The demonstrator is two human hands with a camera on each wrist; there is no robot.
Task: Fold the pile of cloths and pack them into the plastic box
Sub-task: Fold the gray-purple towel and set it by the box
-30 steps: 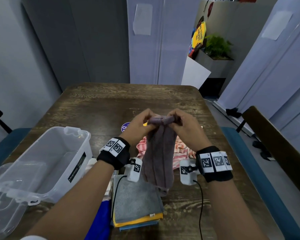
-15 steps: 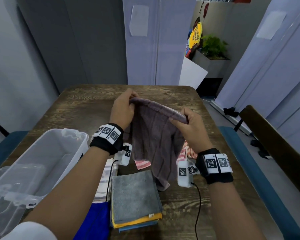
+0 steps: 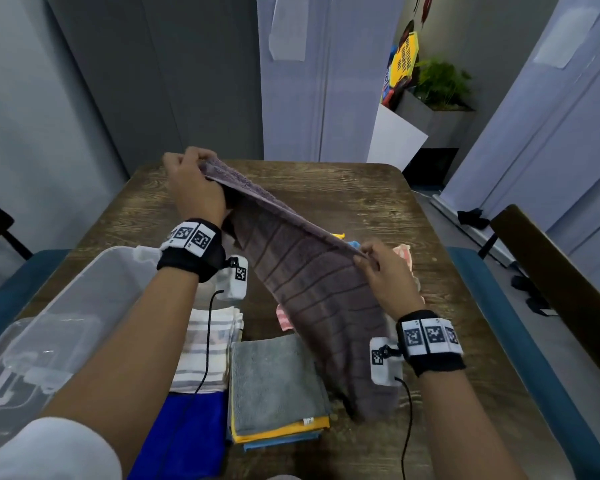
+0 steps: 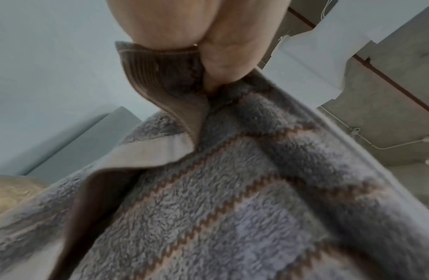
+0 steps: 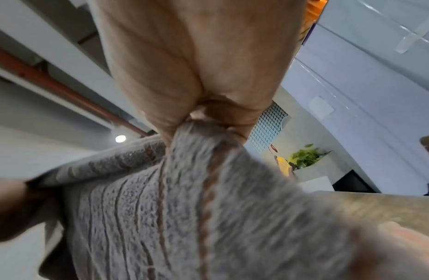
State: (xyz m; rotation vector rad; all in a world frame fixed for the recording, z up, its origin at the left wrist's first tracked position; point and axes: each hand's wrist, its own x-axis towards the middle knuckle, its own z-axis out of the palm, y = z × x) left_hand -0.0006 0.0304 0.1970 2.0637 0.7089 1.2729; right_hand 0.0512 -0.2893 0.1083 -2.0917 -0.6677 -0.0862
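Now left hand and right hand have stretched the towel wider.

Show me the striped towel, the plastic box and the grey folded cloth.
striped towel (image 3: 312,292), head view, middle of hanging part.
plastic box (image 3: 94,299), head view, side wall.
grey folded cloth (image 3: 274,379), head view, top face.

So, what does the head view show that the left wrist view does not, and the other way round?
Only the head view shows the right hand pinching the towel at its nearer corner, the clear plastic box at the left, and the stack of folded cloths close to the person. Only the left wrist view shows the pinch from close: thumb and finger on the ribbed hem, the brown zigzag stripes, and a ceiling pipe. Both show the left hand holding up the towel's far corner.
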